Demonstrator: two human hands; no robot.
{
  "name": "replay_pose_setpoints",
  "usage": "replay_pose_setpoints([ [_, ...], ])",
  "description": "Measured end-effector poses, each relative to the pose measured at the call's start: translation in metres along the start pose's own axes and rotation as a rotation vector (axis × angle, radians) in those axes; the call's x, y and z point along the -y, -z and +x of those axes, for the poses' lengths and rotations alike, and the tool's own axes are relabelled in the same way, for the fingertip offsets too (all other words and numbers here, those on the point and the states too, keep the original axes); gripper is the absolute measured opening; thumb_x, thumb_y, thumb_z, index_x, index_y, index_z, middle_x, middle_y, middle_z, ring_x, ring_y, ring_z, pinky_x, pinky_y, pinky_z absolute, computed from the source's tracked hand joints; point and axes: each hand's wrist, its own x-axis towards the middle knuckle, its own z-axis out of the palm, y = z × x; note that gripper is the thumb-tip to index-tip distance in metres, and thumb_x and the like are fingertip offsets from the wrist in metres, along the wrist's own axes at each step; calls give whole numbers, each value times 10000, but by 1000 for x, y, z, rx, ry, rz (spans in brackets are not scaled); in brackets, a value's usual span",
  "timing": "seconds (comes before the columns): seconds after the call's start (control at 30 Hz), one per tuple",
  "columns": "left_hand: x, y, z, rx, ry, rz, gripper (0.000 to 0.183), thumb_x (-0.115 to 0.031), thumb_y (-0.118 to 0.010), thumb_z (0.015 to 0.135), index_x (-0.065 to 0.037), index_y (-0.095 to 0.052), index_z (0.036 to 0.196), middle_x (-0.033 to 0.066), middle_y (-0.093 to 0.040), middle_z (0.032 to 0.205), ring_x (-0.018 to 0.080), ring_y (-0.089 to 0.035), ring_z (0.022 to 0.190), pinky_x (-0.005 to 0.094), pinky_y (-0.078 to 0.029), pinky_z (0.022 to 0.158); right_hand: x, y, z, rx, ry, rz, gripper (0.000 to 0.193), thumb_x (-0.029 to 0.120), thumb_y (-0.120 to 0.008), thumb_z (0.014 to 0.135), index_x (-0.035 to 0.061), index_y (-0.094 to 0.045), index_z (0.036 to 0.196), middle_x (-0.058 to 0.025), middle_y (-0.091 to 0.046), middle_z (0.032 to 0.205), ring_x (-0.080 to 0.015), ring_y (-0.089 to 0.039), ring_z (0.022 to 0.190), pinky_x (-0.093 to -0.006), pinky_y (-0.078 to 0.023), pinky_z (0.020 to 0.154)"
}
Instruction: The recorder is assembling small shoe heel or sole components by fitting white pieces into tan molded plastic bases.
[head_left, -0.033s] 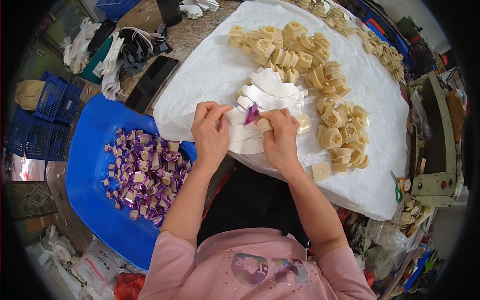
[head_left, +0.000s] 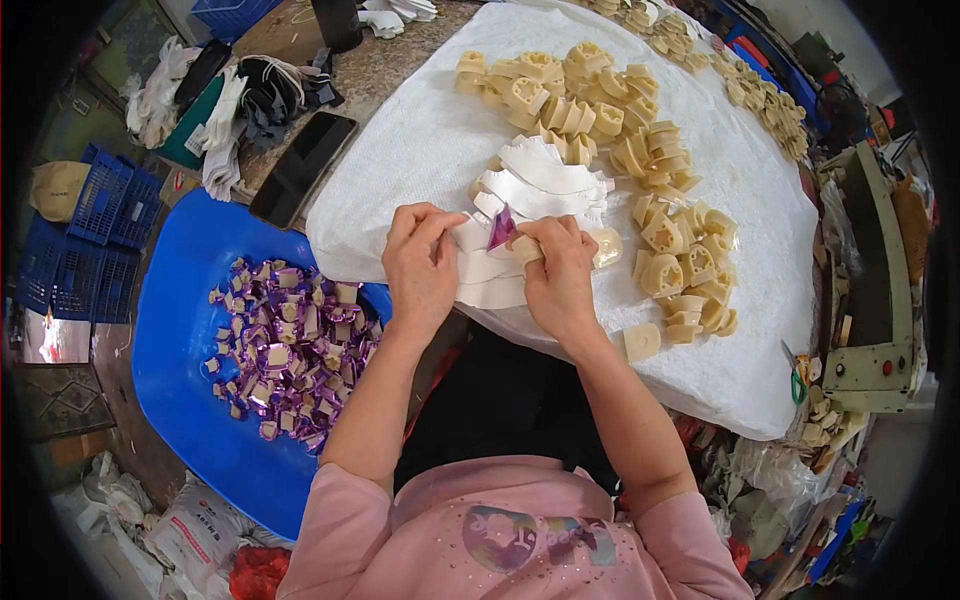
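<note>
My left hand [head_left: 422, 262] is closed in a pinch on the end of a white strip [head_left: 468, 234]. In my right hand [head_left: 560, 268] is a small beige plastic block [head_left: 526, 249] that looks like a shoe heel, gripped between thumb and fingers. A shiny purple piece of film [head_left: 502, 228] stands up beside the block, between my two hands. Just beyond my hands lies a fanned stack of white strips [head_left: 545, 168] with toothed edges. Another beige heel piece [head_left: 606, 248] sits by my right knuckles, partly covered. My fingers hide how the film and block meet.
White cloth [head_left: 380, 190] covers the table, with piled beige heel pieces [head_left: 600, 90] beyond and right. Left, a blue tub [head_left: 180, 400] holds many purple-wrapped pieces [head_left: 290, 350]. A phone [head_left: 303, 170] lies at the cloth's edge. Scissors [head_left: 798, 380] and a green metal machine [head_left: 865, 370] are right.
</note>
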Motion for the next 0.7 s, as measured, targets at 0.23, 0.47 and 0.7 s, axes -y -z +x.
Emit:
replay_pose_setpoints([
  [0.23, -32, 6, 0, 118, -233, 378, 131, -61, -639, 763, -74, -695, 880, 64, -560, 1061, 233, -472, 1081, 387, -276, 916, 6, 1, 8, 119, 40, -18, 330, -93, -515, 670, 74, -614, 938, -59, -594, 899, -268, -479, 927, -418, -276, 832],
  [0.47, -24, 2, 1, 136, -218, 302, 106, -101, -698, 715, -77, -680, 817, 16, -573, 1001, 240, -447, 1096, 417, -256, 886, 7, -2, 13, 147, 82, -32, 331, -102, -513, 657, 72, -614, 920, -63, -582, 881, -272, -477, 940, -442, -270, 840],
  [0.7, -21, 6, 6, 205, -215, 306, 86, -87, -684, 726, -67, -673, 809, 9, -595, 933, 225, -461, 1078, 403, -256, 891, 12, 4, 21, 238, 146, -134, 337, -110, -516, 624, 70, -617, 890, -70, -566, 861, -269, -474, 954, -447, -266, 856],
])
